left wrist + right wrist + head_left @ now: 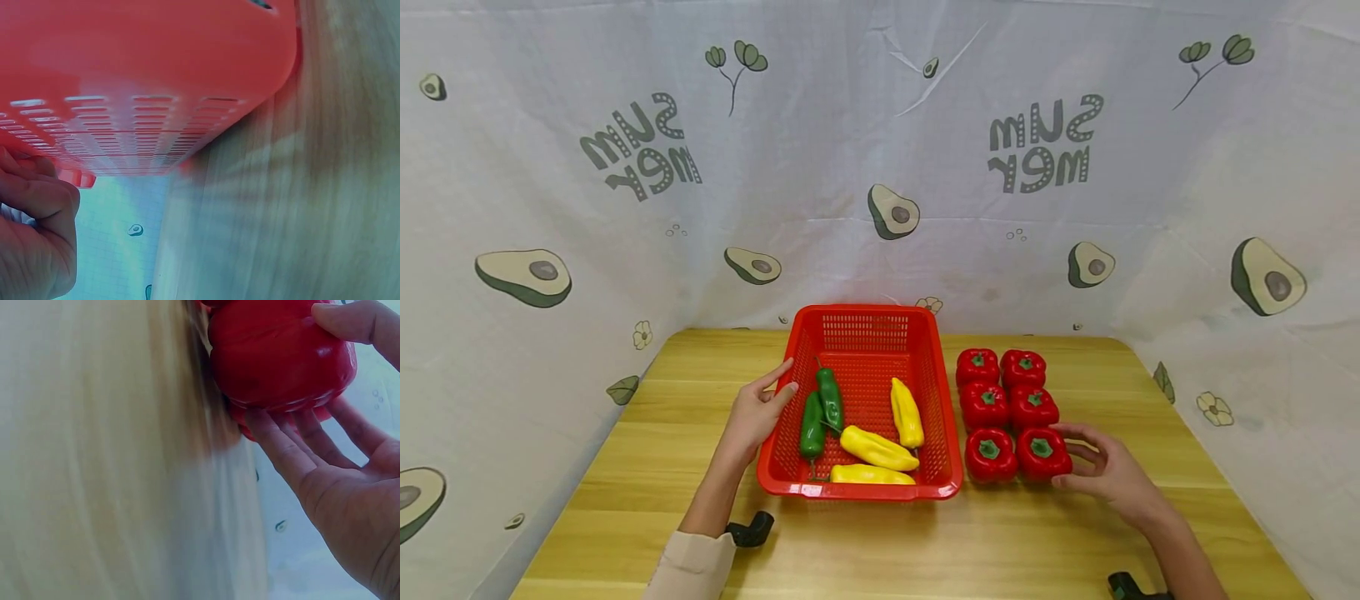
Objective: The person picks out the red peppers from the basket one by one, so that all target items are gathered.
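A red plastic basket (859, 492) holds two green chili peppers (813, 427) and three yellow peppers (880, 449). My left hand (756, 417) grips its left rim, with the thumb over the edge and the curled fingers (37, 194) along the outer wall. To the right of the basket, several red bell peppers (985, 405) stand in two columns, green stems up. My right hand (1112, 475) holds the nearest right bell pepper (1043, 455) from its right side. In the right wrist view, the thumb and fingers lie on opposite sides of that pepper (281, 356).
Everything stands on a wooden table (647, 467). A white cloth with avocado prints (827, 167) hangs behind and along both sides. Black wrist devices (751, 530) show at both wrists. The bell peppers sit close to the basket's right wall.
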`<state>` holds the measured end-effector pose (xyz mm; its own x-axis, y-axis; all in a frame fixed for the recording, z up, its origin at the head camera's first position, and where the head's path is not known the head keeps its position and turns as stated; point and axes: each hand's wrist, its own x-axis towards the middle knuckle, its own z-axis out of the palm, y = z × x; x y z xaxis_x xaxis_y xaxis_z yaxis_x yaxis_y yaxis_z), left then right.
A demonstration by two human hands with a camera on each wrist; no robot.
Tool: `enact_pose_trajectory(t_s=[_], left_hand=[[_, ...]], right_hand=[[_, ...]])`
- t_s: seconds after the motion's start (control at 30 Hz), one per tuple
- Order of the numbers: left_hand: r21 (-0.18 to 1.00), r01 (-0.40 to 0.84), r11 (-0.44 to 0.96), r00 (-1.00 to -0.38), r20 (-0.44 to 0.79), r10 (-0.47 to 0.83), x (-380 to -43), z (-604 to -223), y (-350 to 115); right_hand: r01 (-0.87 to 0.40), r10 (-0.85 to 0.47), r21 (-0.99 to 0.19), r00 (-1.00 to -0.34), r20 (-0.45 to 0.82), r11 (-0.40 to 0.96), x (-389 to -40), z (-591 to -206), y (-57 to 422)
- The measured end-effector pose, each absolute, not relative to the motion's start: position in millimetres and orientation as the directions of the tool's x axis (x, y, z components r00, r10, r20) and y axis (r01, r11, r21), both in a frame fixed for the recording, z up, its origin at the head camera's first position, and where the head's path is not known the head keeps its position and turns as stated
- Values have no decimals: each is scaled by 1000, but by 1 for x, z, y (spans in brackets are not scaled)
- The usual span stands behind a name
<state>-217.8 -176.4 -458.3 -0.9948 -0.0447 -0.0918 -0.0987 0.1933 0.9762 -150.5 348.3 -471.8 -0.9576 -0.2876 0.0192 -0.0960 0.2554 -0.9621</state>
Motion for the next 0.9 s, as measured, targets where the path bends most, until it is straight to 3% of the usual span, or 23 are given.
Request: enact_pose_trajectory(t_s=[0.3,0.57,0.9], left_hand=[[976,-92,199,-996,-89,-27,-219,-460,-176],[979,-80,187,-997,-79,-16,-216,-458,-175],[943,-16,333,-999,-26,26,-219,-456,-189]], right_hand=[[-78,-269,-971,-963,15,225,-146,-480,350],[-48,-231,-959,-973,-18,278,-141,-475,350],[-97,-33,-955,-995,91,280,-159,-457,369]])
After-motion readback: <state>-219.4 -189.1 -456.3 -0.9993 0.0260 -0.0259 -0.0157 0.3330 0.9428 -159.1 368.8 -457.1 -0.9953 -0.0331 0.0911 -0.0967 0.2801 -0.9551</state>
